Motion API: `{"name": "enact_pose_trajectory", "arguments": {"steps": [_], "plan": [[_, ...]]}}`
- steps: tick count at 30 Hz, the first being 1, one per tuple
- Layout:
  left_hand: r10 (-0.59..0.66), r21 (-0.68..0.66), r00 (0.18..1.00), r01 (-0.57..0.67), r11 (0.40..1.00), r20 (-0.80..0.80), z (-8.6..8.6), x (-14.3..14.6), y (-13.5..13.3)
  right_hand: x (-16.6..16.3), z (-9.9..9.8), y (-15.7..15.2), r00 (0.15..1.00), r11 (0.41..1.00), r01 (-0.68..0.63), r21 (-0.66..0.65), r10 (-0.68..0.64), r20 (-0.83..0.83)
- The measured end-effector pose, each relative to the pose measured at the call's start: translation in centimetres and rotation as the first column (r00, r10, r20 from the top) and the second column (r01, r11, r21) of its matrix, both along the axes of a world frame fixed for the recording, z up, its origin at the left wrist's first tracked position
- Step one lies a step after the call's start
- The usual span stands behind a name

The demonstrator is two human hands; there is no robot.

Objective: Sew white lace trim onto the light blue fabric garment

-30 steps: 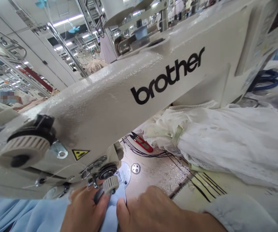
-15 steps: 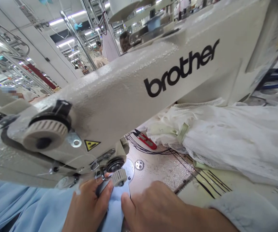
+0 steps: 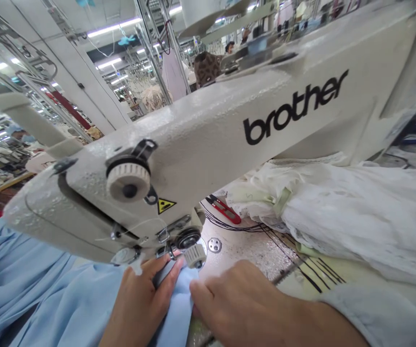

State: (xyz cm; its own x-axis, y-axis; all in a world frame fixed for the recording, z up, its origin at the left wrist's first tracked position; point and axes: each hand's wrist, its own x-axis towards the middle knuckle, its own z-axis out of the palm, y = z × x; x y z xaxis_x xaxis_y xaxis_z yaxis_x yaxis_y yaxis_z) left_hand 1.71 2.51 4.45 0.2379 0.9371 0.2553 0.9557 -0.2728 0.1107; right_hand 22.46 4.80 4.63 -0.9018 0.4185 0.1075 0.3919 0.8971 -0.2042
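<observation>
Fabric (image 3: pixel 181 308), light blue: we pinch it with left hand (image 3: pixel 141 295) and right hand (image 3: pixel 242 301) at sewing machine (image 3: pixel 201 144).
Uneven pulling could pucker it.

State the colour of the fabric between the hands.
Light blue fabric; the head view shows it best.

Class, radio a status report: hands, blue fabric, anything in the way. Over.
Left hand on light-blue fabric, by sewing machine head. Right hand at the fabric's edge. Red thread snips lie apart from both hands.
</observation>
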Motion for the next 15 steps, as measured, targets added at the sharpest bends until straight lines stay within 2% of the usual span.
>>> {"name": "enact_pose_trajectory", "arguments": {"steps": [3,6,8,15], "plan": [[0.017,0.034,1.000,-0.017,0.999,-0.017,-0.2,0.1,-0.1,0.3,0.0,1.5,0.999,0.999,0.047,0.017,-0.047,0.000],[0.040,0.076,0.998,-0.036,0.996,-0.040,-0.3,0.2,-0.2,0.5,-0.7,2.6,0.983,0.979,0.160,0.125,-0.146,-0.110],[0.046,0.095,0.998,-0.042,0.995,-0.048,-0.4,0.2,-0.2,0.6,-1.1,3.1,0.974,0.965,0.192,0.180,-0.165,-0.152],[0.063,0.108,0.997,-0.056,0.993,-0.055,-0.4,0.4,-0.2,0.5,-0.5,3.8,0.994,0.975,0.083,0.208,-0.065,-0.089]]}}
